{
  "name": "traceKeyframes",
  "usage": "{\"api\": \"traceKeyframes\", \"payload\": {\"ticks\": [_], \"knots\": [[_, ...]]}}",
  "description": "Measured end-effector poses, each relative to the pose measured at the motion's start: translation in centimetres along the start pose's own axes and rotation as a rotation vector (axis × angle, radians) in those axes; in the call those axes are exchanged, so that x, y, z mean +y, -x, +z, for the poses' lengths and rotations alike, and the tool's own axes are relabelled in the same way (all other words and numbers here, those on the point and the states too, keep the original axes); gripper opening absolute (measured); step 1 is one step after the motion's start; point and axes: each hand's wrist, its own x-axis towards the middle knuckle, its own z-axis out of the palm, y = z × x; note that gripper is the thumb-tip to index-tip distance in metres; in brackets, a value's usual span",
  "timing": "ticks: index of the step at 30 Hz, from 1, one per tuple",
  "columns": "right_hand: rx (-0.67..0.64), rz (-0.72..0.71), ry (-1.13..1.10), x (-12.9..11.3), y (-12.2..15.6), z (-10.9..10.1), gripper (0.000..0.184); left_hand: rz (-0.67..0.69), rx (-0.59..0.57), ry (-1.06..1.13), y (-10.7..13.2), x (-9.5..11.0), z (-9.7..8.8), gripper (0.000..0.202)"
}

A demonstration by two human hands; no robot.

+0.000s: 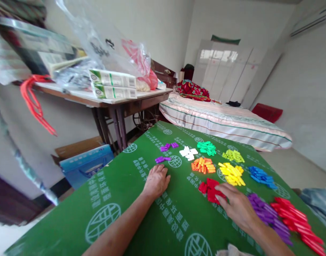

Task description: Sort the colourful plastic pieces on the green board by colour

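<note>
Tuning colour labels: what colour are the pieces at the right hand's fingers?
Red. The pieces by the right hand show best in the head view.

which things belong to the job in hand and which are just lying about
Likely job:
- dark red plastic pieces at the right hand
- small purple plastic pieces near the left hand
- other coloured plastic heaps

Lying about:
- white-and-green cartons
- looped red cord
- blue rectangular box
- clear plastic bag

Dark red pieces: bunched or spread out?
Bunched: the dark red pieces lie close together on the green tabletop, right hand at their edge. Whether it grips one, cannot tell.
</note>
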Motion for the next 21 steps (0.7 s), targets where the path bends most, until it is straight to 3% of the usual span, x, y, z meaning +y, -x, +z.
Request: {"api": "traceKeyframes", "payload": {"ticks": [5, 11, 15, 21], "knots": [[-0.104, -0.100, -0.029, -5.7, -9.0, 3.3, 0.024, -0.042, 0.048, 0.112, 0.1, -0.6, 0.3, 0.020], [-0.237, -0.188, 0.052, -10.8, -17.7, 7.7, 0.037, -0.191, 0.227, 0.256, 0.2, -1.7, 0.9, 0.021], [-0.315, -0.266, 0.055, -12.9, -20.6, 9.8, 0.042, -0.297, 0.322, 0.311, 0.2, -2.2, 1.2, 0.026], [-0.411, -0.254, 0.022, -13.9, -21.2, 11.0, 0.023, -0.362, 0.342, 0.380, 0.1, -2.6, 1.6, 0.031]]}}
